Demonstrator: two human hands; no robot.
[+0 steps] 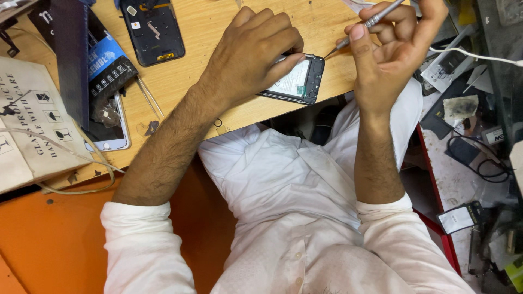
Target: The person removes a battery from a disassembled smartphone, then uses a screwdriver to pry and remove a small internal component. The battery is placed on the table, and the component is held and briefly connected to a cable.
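Note:
An opened black phone [298, 80] with its back off lies on the wooden table [218, 22] near the front edge, a white battery showing inside. My left hand [250, 54] rests on it, fingers curled over its left side and holding it down. My right hand [389, 46] grips a thin metal screwdriver [359, 30], whose tip points at the phone's upper right corner.
A black phone back cover [152, 30] lies at the table's far side. To the left are a dark box [71, 54], a white phone [111, 133] and a paper bag [32, 120]. Cables and small parts clutter the shelf on the right [468, 120].

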